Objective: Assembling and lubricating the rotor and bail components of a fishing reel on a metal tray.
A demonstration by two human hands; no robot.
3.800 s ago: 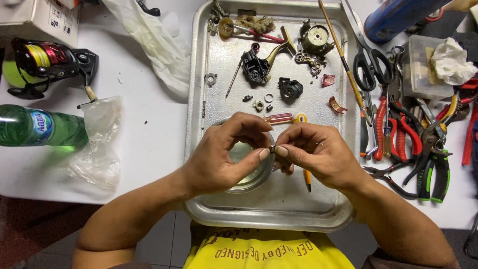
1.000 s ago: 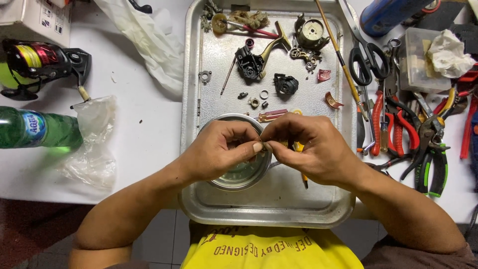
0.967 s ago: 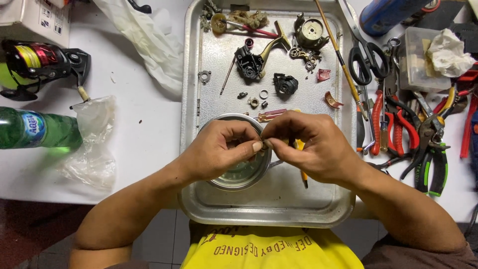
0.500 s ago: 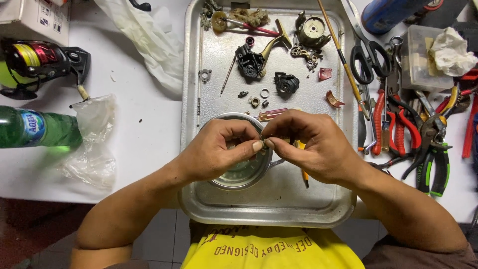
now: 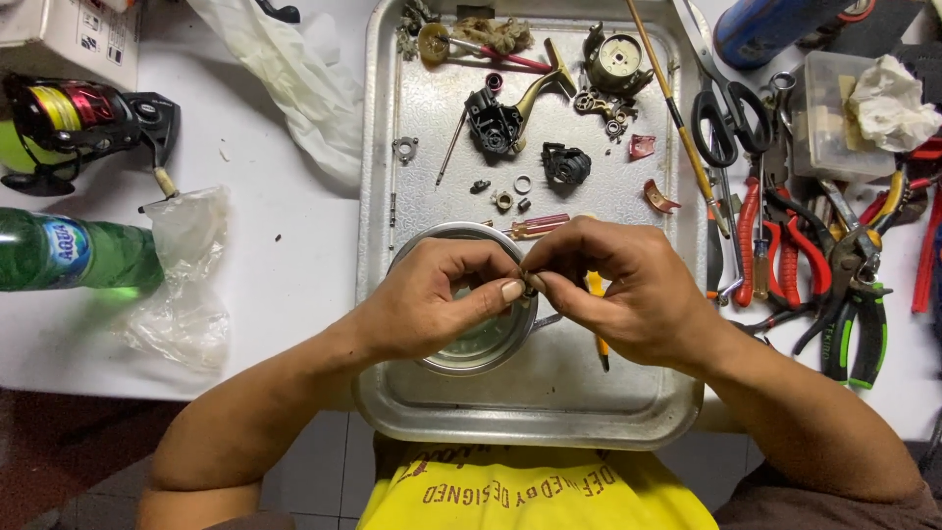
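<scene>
Your left hand point(image 5: 432, 304) and right hand point(image 5: 628, 294) pinched a tiny part, fingers closed, over the bowl point(image 5: 491, 344) in the metal tray point(image 5: 549, 412) on the cluttered white table point(image 5: 285, 285).

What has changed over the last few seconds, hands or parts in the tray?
Almost nothing. Both hands, left hand and right hand, stay together over the round metal bowl, fingers pinching a tiny part too small to identify. Only slight finger shifts. Parts in the metal tray and the pliers lie unchanged.
</scene>
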